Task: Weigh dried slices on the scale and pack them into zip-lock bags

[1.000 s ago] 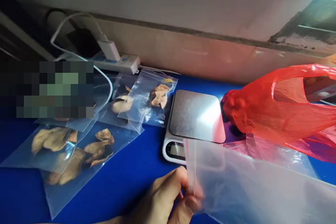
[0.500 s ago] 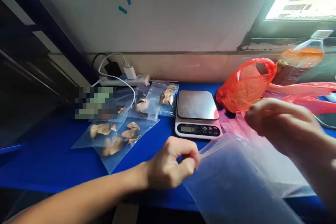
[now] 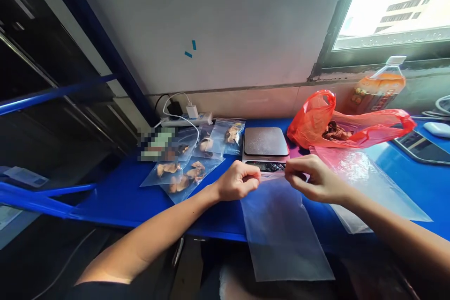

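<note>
A clear zip-lock bag [image 3: 281, 229] hangs from both my hands over the table's front edge, and nothing shows inside it. My left hand [image 3: 239, 180] pinches one top corner. The other top corner is pinched by my right hand [image 3: 311, 178], so the mouth is stretched between them. Just behind the hands stands a kitchen scale [image 3: 266, 141] with a bare metal plate; its display is partly covered by my fingers. To the right of the scale, an open red plastic bag [image 3: 312, 126] holds dark dried pieces [image 3: 335, 132].
More clear bags [image 3: 379, 187] lie at the right. Filled bags of dried slices [image 3: 183, 176] lie at the left, before a power strip [image 3: 207, 118] with a white cable. A drink bottle [image 3: 381, 86], a phone [image 3: 427, 145] and a white case [image 3: 438, 129] are at the right.
My right hand has come left and down from beside the red bag to the clear bag's top corner. The clear bag now hangs straighter, and the view has shifted.
</note>
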